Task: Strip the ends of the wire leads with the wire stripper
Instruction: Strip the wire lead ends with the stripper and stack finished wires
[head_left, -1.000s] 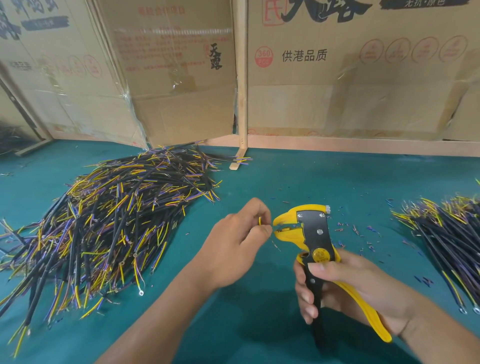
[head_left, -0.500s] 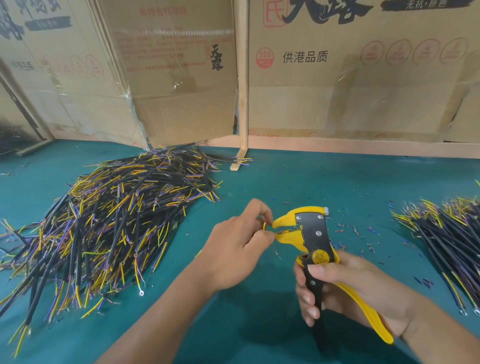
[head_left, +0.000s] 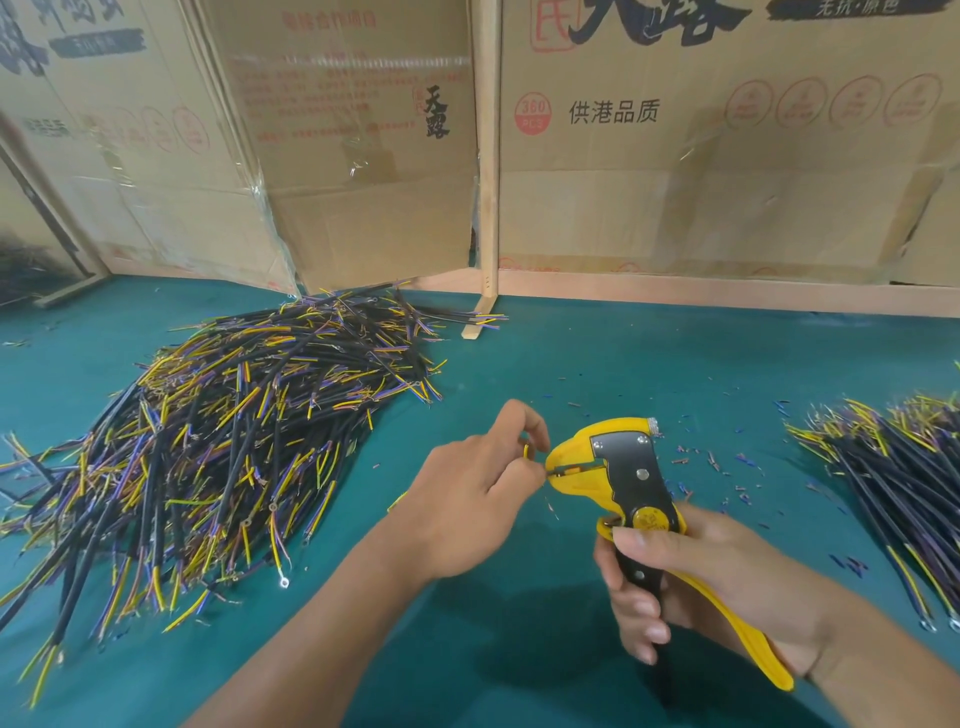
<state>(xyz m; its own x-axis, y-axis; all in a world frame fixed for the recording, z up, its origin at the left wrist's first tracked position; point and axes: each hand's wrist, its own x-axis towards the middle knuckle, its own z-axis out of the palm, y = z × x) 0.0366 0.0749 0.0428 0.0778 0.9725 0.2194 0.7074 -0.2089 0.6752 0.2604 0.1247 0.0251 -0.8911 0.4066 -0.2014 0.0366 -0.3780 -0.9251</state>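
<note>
Comparing with a second ago: the left hand (head_left: 467, 499) has closed the gap to the wire stripper (head_left: 623, 483), so the wire end it pinches now sits between the tool's yellow jaws; before, the fingertips stood just short of them. The stripper and right hand are almost where they were.
Table (head_left: 597, 374): green surface carrying everything, with cardboard boxes (head_left: 727, 156) standing along its far edge.
Big wire pile (head_left: 218, 447): black, yellow and purple leads heaped over the left half of the table, running from the far edge down toward the near left corner.
Small wire pile (head_left: 898, 478): the same kind of leads, lying at the right edge, well apart from the big pile.
Wire stripper axis: its long axis runs from the near right, where the yellow handle ends, up toward the table's middle; the jaw end points left at the left hand. It is held above the table's near middle.
Right hand (head_left: 717, 577): fingers curled round the black and yellow handles, thumb across the top.
Left hand: thumb and forefinger pinched on a yellow wire lead (head_left: 529, 451), a small loop of it showing at the fingertips; the rest is hidden behind the hand.
Insulation scraps (head_left: 711, 460): tiny bits scattered on the table just right of the stripper's head.
</note>
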